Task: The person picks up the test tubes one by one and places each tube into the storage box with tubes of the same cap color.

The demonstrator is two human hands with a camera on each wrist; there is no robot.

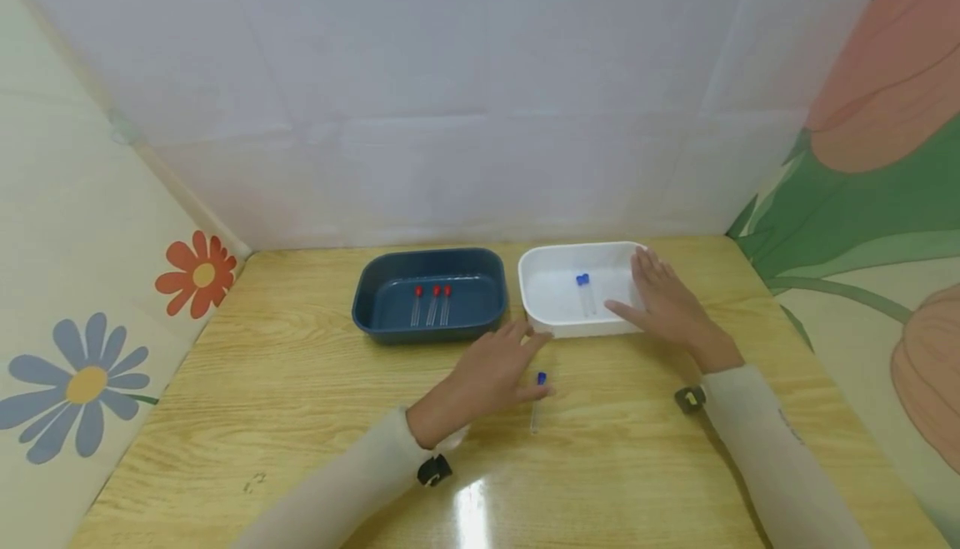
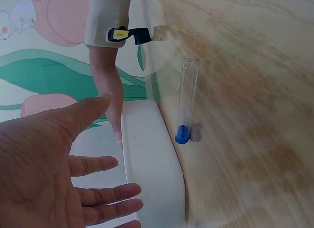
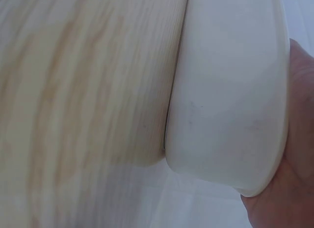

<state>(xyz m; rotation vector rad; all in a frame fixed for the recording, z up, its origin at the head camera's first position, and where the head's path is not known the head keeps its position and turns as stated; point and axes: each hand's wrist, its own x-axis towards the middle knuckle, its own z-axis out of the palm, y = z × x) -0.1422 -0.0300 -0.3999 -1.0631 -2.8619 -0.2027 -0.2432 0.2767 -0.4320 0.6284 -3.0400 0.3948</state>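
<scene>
My left hand [image 1: 487, 370] hovers over the table with fingers spread, holding nothing. Close to its thumb, a clear test tube with a blue cap [image 2: 182, 133] lies on the wood, cap toward the white tray [image 1: 532, 303]. My right hand [image 1: 671, 303] is at that tray's right end, fingers extended and thumb over its inside; the palm appears to touch the rim in the right wrist view, where the fingertips are hidden. Inside the white tray lie two blue-capped test tubes [image 1: 588, 299], side by side.
Left of the white tray stands a dark blue tray [image 1: 427, 336] holding three test tubes with red caps [image 1: 437, 291]. Both trays stand near the back of the wooden table [image 1: 300, 416], before a white-covered wall [image 1: 450, 174]. Flower-patterned panels flank the table.
</scene>
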